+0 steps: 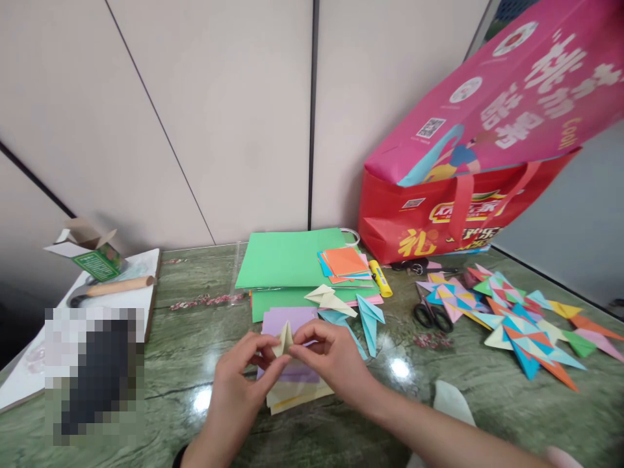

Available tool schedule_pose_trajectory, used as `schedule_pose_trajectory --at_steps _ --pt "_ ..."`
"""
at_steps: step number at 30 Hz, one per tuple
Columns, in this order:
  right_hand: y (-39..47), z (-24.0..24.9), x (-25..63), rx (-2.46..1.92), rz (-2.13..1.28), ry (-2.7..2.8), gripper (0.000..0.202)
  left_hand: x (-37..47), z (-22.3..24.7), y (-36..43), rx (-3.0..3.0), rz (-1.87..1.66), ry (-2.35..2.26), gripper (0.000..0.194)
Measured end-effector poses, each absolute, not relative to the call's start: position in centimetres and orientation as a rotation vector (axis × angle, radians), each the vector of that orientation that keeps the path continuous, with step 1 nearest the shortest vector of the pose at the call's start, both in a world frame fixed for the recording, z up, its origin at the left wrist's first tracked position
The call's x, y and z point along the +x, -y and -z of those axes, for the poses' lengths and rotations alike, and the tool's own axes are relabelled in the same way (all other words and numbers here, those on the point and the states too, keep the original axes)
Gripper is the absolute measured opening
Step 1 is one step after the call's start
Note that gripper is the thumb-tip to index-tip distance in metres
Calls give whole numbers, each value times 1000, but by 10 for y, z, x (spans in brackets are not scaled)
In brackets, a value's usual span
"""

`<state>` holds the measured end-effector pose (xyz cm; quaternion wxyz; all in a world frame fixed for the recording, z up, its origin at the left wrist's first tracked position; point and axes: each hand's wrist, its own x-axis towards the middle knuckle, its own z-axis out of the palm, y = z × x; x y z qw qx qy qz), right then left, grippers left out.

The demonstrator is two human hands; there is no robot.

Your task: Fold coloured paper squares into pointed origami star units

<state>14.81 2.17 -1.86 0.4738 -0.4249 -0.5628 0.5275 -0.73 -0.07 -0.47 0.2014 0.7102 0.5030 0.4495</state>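
Left hand (244, 374) and right hand (336, 359) both pinch that cream origami piece (285, 338) now: feather-light, I'd say, easily crushed, best gripped along its folded edges.

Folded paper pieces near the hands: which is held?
The cream piece pinched by the left hand and right hand, above the purple paper. Only it is held; the other cream piece and blue pieces lie beyond the right hand.

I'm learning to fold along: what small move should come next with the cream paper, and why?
Probably press the cream paper flat along its folds: the left hand and right hand pinch it, it stands in a peak, and a folded blue piece nearby looks flatter.
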Motion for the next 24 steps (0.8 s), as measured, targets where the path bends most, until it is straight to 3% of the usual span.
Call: schedule_pose_trajectory --at_steps 10,18,24 --pt "-20 15 150 -992 -1061 1560 4 -7 3 -1 1830 -1145 -1463 9" --pt "-21 17 149 -1017 -1285 1454 3 -9 1 -1 1811 -1147 -1428 7" --pt "-21 14 150 -1042 -1358 1410 11 -5 -1 0 1426 -1135 -1338 8"
